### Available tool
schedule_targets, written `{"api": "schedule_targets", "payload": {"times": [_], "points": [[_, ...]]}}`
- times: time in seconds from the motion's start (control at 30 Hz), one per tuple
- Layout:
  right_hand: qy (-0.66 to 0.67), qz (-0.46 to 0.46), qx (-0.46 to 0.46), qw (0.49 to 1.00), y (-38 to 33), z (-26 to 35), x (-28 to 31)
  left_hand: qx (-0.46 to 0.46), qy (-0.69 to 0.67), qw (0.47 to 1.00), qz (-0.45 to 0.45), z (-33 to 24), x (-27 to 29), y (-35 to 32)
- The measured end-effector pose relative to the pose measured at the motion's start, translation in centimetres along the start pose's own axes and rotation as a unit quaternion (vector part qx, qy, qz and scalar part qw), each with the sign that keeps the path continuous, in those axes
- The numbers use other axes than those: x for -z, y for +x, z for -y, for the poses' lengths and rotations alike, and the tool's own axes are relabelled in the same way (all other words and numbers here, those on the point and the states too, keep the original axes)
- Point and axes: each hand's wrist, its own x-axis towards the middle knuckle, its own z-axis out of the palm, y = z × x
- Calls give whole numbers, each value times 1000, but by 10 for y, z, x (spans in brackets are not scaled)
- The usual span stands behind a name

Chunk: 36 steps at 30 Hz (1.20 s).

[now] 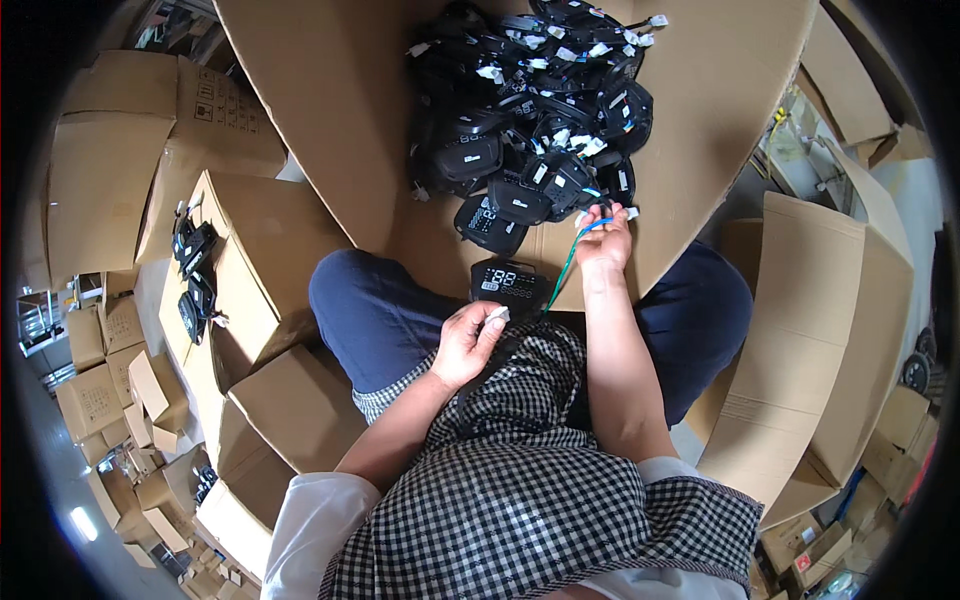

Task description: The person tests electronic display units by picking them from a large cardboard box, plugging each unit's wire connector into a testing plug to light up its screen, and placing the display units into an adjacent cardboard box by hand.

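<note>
A broad sheet of brown cardboard (330, 120) spreads from the lap toward twelve o'clock; a heap of black display units (535, 110) with white connectors lies on it, toward one o'clock.

The left hand (468, 340) is bent close to the body, fingers curled; the right hand (604, 238) is stretched forward, fingers pinched.

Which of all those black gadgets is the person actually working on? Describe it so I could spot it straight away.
Start at the big cardboard sheet with the heap of black display units. Come down to its near edge, by the person's lap. The display unit there lies apart between the left hand and right hand; unlike its neighbours, its face shows pale digits.
</note>
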Motion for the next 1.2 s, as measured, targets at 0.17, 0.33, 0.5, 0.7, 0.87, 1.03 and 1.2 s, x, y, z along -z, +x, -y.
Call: {"api": "schedule_targets", "payload": {"times": [0.17,0.33,0.5,0.7,0.87,1.03,1.2], "points": [[-371,225,117,893,-73,-35,21,45,-81,995,-41,23,-1,4],[-664,442,318,513,-124,-51,71,-79,-20,997,1,17,10,31],[-699,532,271,394,-126,-36,71,-51,-143,985,77,44,5,25],[-650,332,-36,682,-150,11,65,49,-136,984,101,48,9,21],[-565,325,-171,739,-139,1,53,-12,-54,995,79,47,6,26],[-534,270,-244,763,-139,-1,56,32,-29,999,11,49,-8,23],[-427,184,-304,832,-137,0,63,-10,62,998,-11,47,-8,29]]}}
